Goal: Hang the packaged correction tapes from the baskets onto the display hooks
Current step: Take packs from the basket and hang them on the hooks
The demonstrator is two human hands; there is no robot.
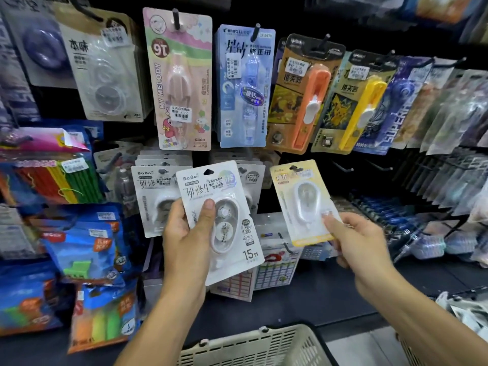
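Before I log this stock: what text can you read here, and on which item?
"BoBo", "15M": white correction tape pack held by the left hand.
"MY MELODY", "9T": pink pack.
"SUPER...": blue pack, cut off.
Yellow pack pinched by the right hand: print too blurred.
Price stickers: too small.

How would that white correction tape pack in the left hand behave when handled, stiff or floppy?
The white pack probably stays fairly stiff: held low by the left hand, its card stands unbent. The glossy blister looks slippery. Likely light.
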